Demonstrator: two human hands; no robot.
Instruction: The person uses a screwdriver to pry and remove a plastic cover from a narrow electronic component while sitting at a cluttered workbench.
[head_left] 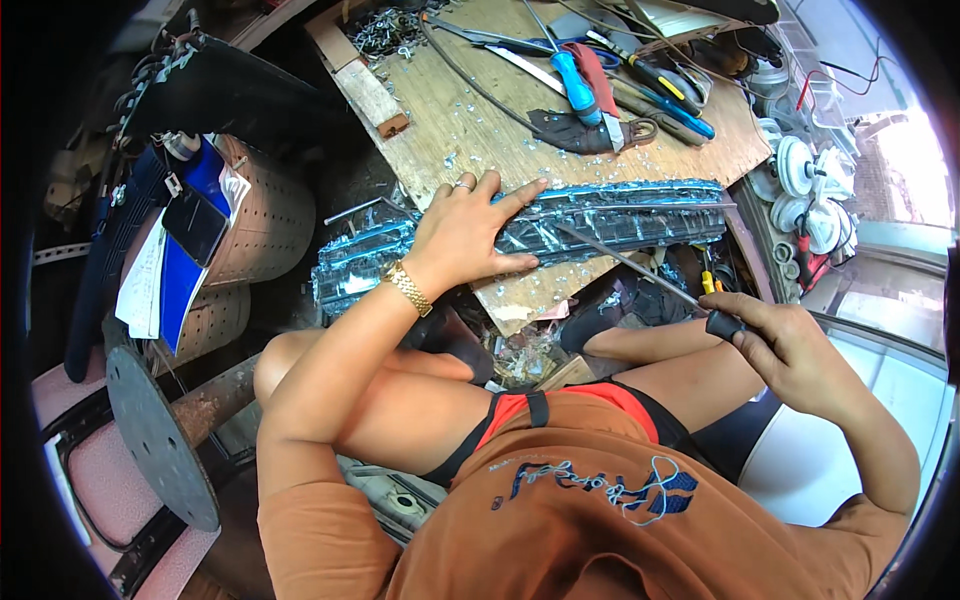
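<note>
Two hands share one job here, and I take the long blue-and-silver finned strip (pixel 560 225) as my landmark. It lies across the near edge of the plywood board (pixel 450 130), running left to right and overhanging the board on its left. My left hand (pixel 465 235) is spread flat on top of the strip near its middle, fingers splayed and pressing down, closed around nothing. My right hand (pixel 790 345) sits below and to the right of the strip, curled tight around the dark handle of a thin metal rod (pixel 625 262), whose shaft slants up and left until its tip meets the strip just right of my left hand.

Beyond the strip, toward the far end of the board, lie a blue-handled screwdriver (pixel 574 82) and other tools; small bright bits are scattered over the board between them and the strip.

To work this well, I judge that I should keep the left palm weighting the strip so it cannot slide, hold the rod low and nearly flat to the fins, and lever gently, with my fingertips kept out of the tip's path.
</note>
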